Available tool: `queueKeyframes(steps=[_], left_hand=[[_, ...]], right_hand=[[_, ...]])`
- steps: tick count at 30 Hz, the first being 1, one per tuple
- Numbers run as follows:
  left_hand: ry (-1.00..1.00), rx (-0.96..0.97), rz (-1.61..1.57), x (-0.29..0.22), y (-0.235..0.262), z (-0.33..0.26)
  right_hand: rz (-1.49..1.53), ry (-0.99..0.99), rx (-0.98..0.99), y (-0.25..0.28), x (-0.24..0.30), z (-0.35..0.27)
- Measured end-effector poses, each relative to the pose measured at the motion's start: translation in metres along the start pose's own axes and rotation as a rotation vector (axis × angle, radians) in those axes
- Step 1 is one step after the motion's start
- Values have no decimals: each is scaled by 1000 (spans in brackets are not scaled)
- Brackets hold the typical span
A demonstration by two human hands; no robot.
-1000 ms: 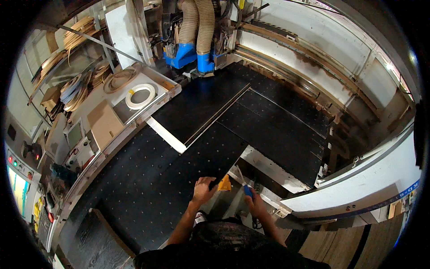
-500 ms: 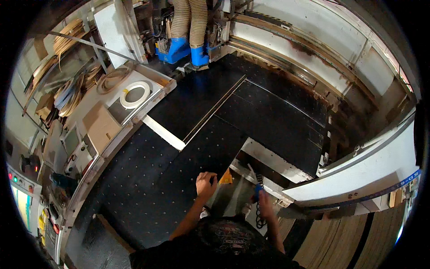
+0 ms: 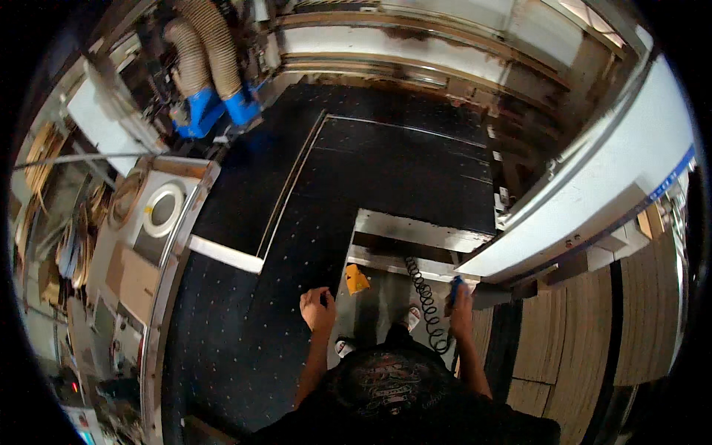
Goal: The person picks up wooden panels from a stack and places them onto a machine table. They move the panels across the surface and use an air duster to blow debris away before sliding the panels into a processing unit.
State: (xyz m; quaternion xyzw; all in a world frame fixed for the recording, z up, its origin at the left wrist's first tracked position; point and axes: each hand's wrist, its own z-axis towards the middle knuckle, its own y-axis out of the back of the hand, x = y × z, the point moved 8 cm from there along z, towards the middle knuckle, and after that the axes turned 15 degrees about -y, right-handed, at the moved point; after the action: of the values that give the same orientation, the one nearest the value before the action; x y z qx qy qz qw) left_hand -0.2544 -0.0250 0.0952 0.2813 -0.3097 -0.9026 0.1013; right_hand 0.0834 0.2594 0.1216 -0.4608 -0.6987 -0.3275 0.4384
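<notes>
My right hand [image 3: 461, 308] is closed around a blue air blow gun [image 3: 457, 284], held low beside the end of a white machine beam. A black coiled hose [image 3: 424, 297] loops down near it. Over the edge of the black dotted worktable [image 3: 245, 326] is my left hand [image 3: 317, 311], its fingers curled toward the thumb. A dark patch shows between them, and I cannot make out whether they hold anything. An orange, roughly triangular piece [image 3: 357, 279] lies right of that hand, by the table edge.
A white beam [image 3: 564, 200] runs along the right, with stacked brown boards [image 3: 564, 326] below it. On the left side table [image 3: 194, 194] lies a roll of white edge banding [image 3: 164, 209]. Ribbed hoses [image 3: 215, 55] with blue ends stand at the far left.
The view has swung right, so the table and hoses sit further left. My right hand has moved outward to the right with the blow gun; my left hand stays curled near the table edge.
</notes>
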Motion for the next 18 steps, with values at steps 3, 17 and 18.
queueKeyframes(steps=[3,17,18], left_hand=[[-8,60,72,-2,-5,0],[69,71,41,4,-19,5],[71,71,40,4,-20,5]], right_hand=[[309,96,-189,46,17,20],[-478,20,430,-55,-3,-12],[-555,14,483,-66,-10,-16]])
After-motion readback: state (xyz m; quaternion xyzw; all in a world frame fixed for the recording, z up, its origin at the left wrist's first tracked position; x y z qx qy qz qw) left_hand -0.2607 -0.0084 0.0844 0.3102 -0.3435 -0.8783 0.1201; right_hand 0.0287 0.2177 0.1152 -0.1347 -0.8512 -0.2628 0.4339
